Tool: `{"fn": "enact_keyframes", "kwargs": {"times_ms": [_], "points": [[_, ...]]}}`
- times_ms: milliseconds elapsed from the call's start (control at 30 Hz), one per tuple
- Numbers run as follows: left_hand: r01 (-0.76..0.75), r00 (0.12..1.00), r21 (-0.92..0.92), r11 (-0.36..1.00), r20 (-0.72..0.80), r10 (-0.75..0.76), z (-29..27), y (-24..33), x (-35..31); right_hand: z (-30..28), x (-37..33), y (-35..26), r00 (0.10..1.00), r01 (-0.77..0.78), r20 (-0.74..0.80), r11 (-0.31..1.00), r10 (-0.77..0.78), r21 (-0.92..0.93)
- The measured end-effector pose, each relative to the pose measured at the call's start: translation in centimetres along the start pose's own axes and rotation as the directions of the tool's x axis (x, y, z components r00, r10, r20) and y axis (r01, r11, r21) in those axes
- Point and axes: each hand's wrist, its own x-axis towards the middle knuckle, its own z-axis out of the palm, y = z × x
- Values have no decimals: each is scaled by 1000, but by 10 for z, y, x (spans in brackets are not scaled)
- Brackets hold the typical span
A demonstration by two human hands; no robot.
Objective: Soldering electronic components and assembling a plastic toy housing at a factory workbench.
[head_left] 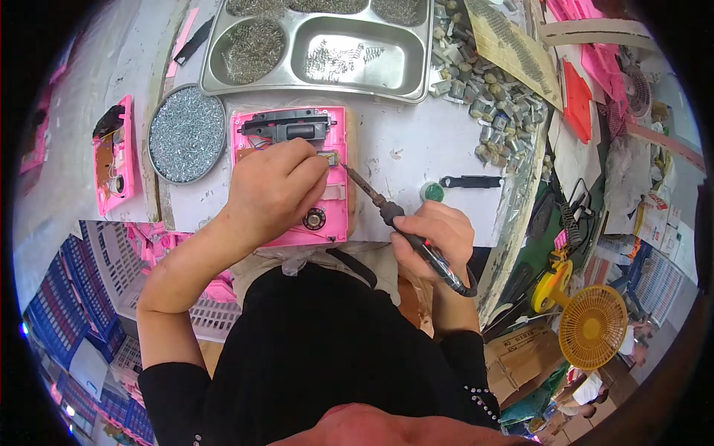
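A pink plastic housing (pixel 338 219) lies open on the table in front of me, with a black mechanism (pixel 297 128), wires and a round speaker-like part (pixel 314 218) inside. My left hand (pixel 275 186) reaches over it, fingers pinched together beside a small metal motor (pixel 332 158). What those fingers hold is hidden beneath them. Gripped in my right hand (pixel 439 236) is a soldering iron (pixel 390 212). Its metal tip slants up and left to the motor's right side; whether they touch I cannot tell.
Beyond the housing stands a metal compartment tray (pixel 405 93) with springs. A round dish (pixel 186 134) of small screws sits left, near another pink housing (pixel 123 175). Several small motors (pixel 502 123) are heaped at the right, above a green-filled pot (pixel 431 192) and black strip (pixel 472 181).
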Motion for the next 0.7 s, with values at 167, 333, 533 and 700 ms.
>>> {"fn": "enact_keyframes", "kwargs": {"times_ms": [167, 333, 533, 700], "points": [[-10, 1000, 1, 1000, 4, 10, 1, -2, -1, 0, 3, -1, 1000, -3, 4, 1000, 3, -1], [-16, 999, 2, 1000, 36, 16, 0, -3, -3, 2, 3, 1, 1000, 8, 4, 1000, -8, 6], [-22, 999, 14, 1000, 28, 22, 0, -2, -3, 2, 2, 1, 1000, 10, 16, 1000, -10, 10], [-23, 999, 20, 1000, 43, 22, 0, -2, -2, 3, 3, 2, 1000, 12, 12, 1000, -12, 20]]}}
